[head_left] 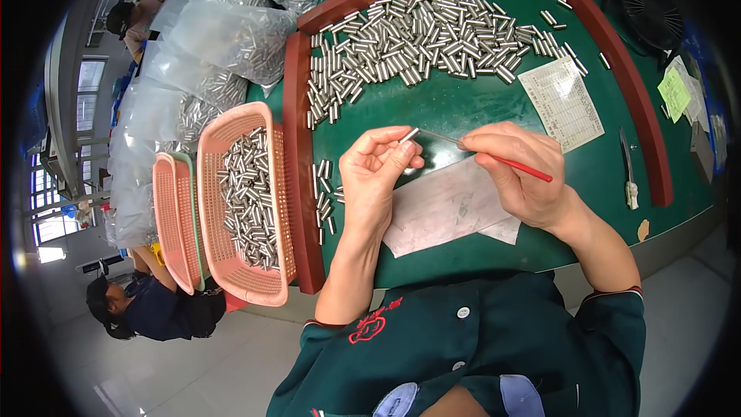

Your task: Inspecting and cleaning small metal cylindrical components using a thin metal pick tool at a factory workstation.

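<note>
Left hand (376, 177) is raised over the green table (463, 108), fingers curled closed, pinching one small metal tube (409, 135) at the fingertips. Right hand (519, 174) is closed around a thin red-handled tool (519, 164); its fine metal tip reaches toward the open end of the tube. We cannot tell whether the tip is already inside the bore.

Surroundings: big pile of tubes (432, 35) at the far side of the table inside the red rim (297, 147); a short row of tubes (326, 193) just left of the left hand; pink basket (243, 205) with more tubes hangs off the table edge; white sheet (444, 208) lies under both hands; printed card (562, 102) to the right.

Risks as we judge them:
- The tube is held only by the fingertips; a sideways push from the tip could roll it out of the pinch, down among the loose tubes.
- A tilted tip could bend or scratch the bore.
- The basket overhangs the edge; an elbow knock might tip it.
</note>
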{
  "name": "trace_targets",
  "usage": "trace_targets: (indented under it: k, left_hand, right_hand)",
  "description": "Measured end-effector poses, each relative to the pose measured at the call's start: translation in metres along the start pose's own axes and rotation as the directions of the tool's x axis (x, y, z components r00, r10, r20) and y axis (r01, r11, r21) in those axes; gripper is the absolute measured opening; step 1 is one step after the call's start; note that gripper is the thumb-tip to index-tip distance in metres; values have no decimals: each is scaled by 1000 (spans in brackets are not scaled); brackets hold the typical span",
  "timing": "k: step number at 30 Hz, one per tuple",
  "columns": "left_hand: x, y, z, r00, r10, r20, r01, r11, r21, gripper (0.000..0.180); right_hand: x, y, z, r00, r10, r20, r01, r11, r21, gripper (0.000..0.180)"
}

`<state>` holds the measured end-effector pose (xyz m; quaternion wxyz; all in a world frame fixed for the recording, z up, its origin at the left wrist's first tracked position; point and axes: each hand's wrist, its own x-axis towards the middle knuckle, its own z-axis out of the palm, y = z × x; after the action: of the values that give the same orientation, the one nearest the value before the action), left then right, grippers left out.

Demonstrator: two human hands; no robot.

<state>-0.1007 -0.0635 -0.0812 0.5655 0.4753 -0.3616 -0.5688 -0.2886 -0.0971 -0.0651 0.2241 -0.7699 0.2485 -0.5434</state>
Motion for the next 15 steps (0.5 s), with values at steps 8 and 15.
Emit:
trace_targets:
  k: [8,15]
  left_hand:
    - [-4,-1,5,997,69,42,-72,995,72,15]
    - [-7,4,5,1000,16,-11,-15,997,69,11]
  right_hand:
    - [-6,-2,-3,997,-41,-68,40,999,-15,16]
    - [-6,-8,-1,971,-236,46,238,970,-46,17]
